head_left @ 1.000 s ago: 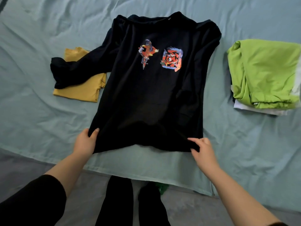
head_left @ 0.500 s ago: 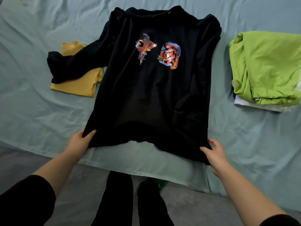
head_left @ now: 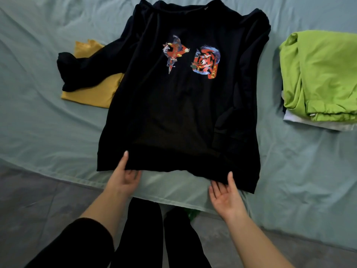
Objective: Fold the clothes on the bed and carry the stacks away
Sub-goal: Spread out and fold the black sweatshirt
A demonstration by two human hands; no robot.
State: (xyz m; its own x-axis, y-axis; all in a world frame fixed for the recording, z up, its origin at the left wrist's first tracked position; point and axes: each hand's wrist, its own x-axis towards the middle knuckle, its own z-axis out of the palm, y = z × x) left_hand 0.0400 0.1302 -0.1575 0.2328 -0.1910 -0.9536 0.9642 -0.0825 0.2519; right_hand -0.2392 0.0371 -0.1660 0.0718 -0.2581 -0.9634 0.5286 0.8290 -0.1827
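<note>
Across nearly the whole view stretches the bed (head_left: pixel 38 113), covered by a creased pale teal sheet, with its near edge just ahead of your legs. Spread front up on the middle of it, collar away from you, is the black sweatshirt (head_left: pixel 173 117). Its hem lies at the bed's near edge and one sleeve trails out to the left. On the right, apart from the sweatshirt, sits a folded lime-green garment (head_left: pixel 318 74) stacked on a white one (head_left: pixel 316 123). On the left lies a folded mustard-yellow garment (head_left: pixel 92 93); the trailing sleeve crosses it and the sweatshirt's body covers its right edge. Your left hand (head_left: pixel 123 176) grips the hem left of centre, thumb laid on top of the fabric and fingers curled beneath. Your right hand (head_left: pixel 226 196) is palm up and spread, fingers nearly straight with their tips slipped under the hem further right, thumb against its edge. Two small red-and-blue prints (head_left: pixel 206 63) mark the chest
</note>
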